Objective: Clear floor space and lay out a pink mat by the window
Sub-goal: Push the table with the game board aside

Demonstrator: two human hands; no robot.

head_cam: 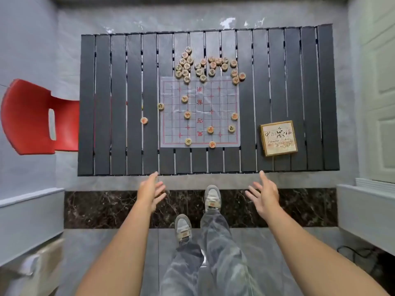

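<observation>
A slatted table point(119, 103) is standing at twelve o'clock, a red chair point(27, 116) sitting against its nine o'clock end. A chess sheet point(222, 99) is lying mid-table, a box point(278, 138) at its four. The left hand point(150, 192) and right hand point(265, 194) are hovering at the near edge, fingers spread, empty.

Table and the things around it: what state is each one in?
Table: standing, game on it.
Board sheet: spread flat.
Pieces: mostly piled beyond the sheet, some scattered.
Box: closed, lying flat.
Red chair: upright, at the table's end.
Left hand: open, empty.
Right hand: open, empty.
</observation>
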